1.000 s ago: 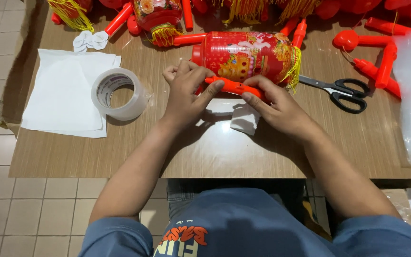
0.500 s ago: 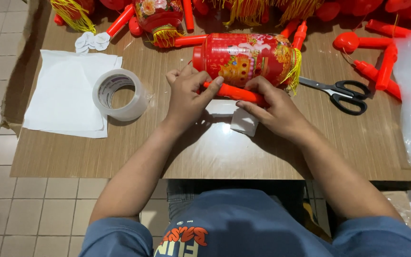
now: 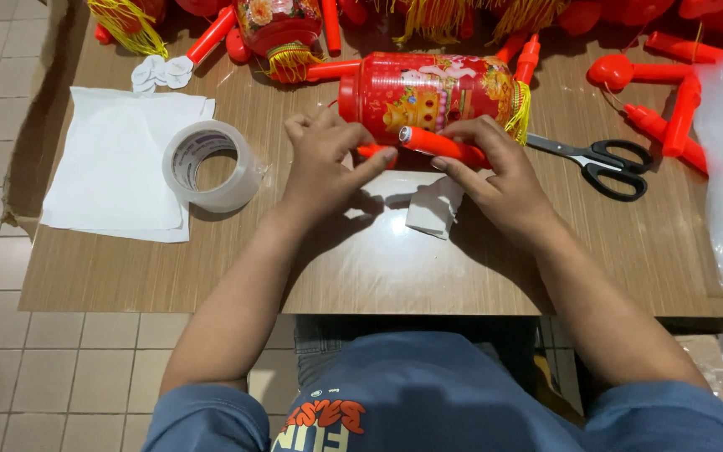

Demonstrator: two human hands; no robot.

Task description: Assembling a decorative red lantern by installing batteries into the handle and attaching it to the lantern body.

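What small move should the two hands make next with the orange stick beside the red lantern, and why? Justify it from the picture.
Probably press the orange stick flat along the red lantern and steady it. The right hand grips the stick against the lantern's near side, while the left hand only touches its end with a fingertip, so it looks not yet settled. The tape roll lies untouched nearby.

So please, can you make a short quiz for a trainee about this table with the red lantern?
1. True or false: the scissors lie open on the table.
2. Which hand holds the orange stick: left hand or right hand?
3. What lies on the white sheets, left of the lantern?

Key: 1. False, closed. 2. Right hand; the left touches its end. 3. A tape roll.
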